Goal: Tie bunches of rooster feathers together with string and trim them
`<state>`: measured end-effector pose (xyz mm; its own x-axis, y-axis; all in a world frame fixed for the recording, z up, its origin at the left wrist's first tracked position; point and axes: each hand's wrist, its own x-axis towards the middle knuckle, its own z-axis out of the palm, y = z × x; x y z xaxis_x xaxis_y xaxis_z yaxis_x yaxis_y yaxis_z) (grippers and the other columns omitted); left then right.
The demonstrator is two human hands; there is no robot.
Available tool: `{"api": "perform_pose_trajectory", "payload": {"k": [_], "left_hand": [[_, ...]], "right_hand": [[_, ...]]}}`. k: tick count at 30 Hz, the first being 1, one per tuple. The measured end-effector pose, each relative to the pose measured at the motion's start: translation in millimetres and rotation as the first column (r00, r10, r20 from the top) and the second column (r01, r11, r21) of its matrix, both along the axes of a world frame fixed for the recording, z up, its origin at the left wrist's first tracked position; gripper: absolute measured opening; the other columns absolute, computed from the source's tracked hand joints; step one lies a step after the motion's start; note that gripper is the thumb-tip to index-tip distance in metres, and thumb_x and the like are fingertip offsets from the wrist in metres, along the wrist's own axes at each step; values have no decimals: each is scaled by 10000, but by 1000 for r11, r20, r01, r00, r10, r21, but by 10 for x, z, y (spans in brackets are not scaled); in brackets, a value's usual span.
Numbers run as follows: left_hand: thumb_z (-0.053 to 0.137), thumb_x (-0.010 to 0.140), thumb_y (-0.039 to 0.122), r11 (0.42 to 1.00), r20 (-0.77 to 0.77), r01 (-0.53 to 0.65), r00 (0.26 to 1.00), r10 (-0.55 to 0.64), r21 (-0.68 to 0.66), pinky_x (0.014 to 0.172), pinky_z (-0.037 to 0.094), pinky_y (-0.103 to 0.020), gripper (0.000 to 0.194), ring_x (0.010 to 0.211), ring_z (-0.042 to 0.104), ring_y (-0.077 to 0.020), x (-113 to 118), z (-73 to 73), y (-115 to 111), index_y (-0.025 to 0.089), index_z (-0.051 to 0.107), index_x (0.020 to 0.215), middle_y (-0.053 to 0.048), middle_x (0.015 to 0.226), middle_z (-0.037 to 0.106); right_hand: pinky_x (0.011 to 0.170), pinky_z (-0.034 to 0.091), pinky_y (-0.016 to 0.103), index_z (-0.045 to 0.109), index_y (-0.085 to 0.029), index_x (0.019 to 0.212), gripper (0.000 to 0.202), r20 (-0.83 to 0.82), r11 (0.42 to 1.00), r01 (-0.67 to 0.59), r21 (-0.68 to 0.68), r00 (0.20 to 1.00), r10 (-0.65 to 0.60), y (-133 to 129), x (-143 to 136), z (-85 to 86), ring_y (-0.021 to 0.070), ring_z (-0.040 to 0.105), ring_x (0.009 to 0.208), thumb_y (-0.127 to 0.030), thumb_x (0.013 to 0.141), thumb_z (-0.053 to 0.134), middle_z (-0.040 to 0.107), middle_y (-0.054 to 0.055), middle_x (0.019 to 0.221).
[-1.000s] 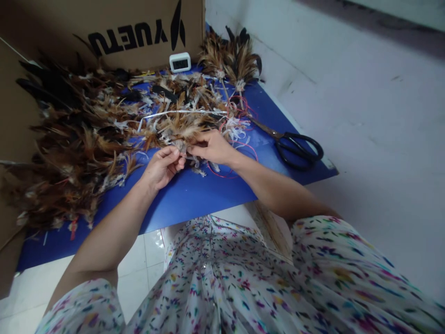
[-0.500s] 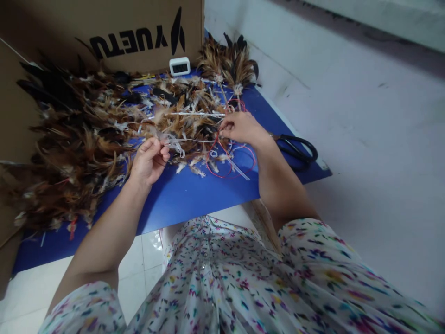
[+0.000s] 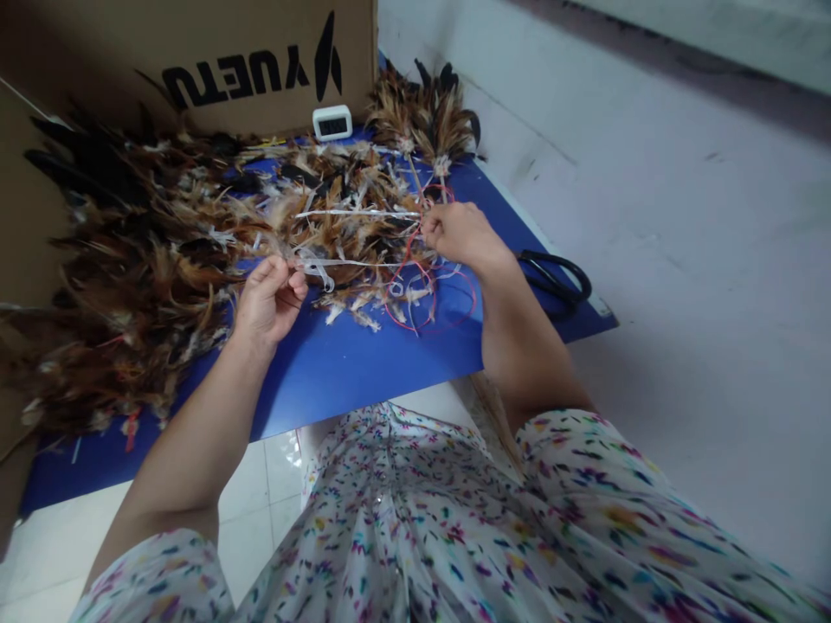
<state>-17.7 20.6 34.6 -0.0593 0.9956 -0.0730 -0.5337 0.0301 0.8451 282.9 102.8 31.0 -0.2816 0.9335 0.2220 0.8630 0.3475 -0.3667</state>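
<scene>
My left hand [image 3: 269,298] pinches a clear plastic strip [image 3: 344,262] near a pale feather tuft at the front of the feather pile [image 3: 338,190]. The strip stretches to the right toward my right hand [image 3: 458,232]. That hand's fingers are closed beside a red string [image 3: 434,298], which lies in loops below and above it; what they grip is too small to make out. A thin white stick [image 3: 357,213] reaches left from my right hand over the feathers.
Black-handled scissors [image 3: 558,277] lie by my right forearm on the blue table [image 3: 363,363]. Behind stand a white digital clock [image 3: 332,124], a cardboard box [image 3: 130,43] and feather bundles on sticks [image 3: 428,112]. Darker feathers [image 3: 130,294] cover the left side.
My left hand has shifted slightly left, and my right hand a little up and right. The clear strip between them looks wider and straighter, and its free end near the red loops has swung.
</scene>
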Motion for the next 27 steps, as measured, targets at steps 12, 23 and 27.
{"api": "perform_pose_trajectory", "payload": {"k": [12,23,27], "left_hand": [[879,694,204,996,-54,88,995,-89,-21,461,440,-132,364,497,520,-31,31,-80,-22,153,526,627,20,701,674],[945,587,242,991,-43,132,990,-131,20,446,455,-141,404,480,528,-39,43,-97,-5,143,554,615,9,664,675],[975,518,263,989,-41,147,989,-145,26,451,473,-147,443,491,547,-45,50,-92,-12,140,557,596,2,680,690]], "right_hand": [[892,501,391,742,-161,1074,244,90,993,55,-101,995,-46,-3,-339,-94,293,675,1033,-184,867,615,740,137,1066],[734,485,331,634,-190,801,177,-371,976,146,163,926,-77,239,-67,-179,202,633,750,-305,929,593,663,55,734],[641,498,309,608,-215,796,335,-589,977,174,121,805,-71,376,21,-253,180,611,668,-523,929,612,587,22,637]]}}
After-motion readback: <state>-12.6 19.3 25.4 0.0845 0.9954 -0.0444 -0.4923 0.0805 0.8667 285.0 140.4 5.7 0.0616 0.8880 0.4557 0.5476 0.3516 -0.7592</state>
